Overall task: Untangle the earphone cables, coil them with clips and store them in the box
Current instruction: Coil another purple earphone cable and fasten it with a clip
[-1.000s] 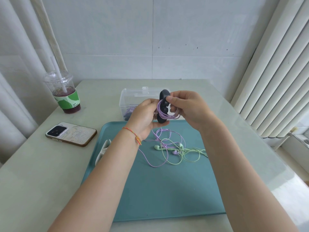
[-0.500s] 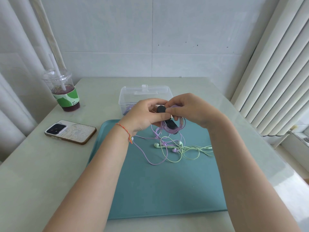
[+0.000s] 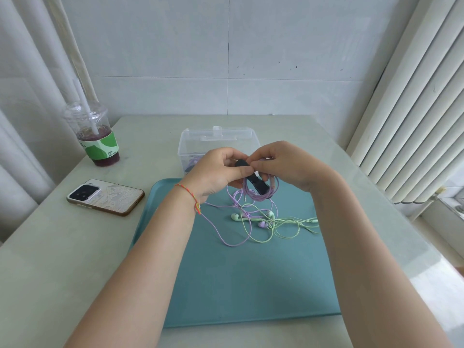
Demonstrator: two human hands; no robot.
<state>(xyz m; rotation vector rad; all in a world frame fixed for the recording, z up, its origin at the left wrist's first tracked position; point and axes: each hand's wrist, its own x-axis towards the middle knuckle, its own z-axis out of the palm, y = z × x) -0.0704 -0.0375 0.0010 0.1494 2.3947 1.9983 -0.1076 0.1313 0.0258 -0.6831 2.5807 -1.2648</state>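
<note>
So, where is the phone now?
The phone lies on the table's left side, between the drink cup and the tray.

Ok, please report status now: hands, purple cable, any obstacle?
Left hand and right hand both pinch black clip. Purple coil hangs through clip, above tray. Tail end tangled with green cable.

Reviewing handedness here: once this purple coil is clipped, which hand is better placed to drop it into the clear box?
Probably the left hand: it grips the black clip and sits directly before the clear box. The right hand is further off.
</note>
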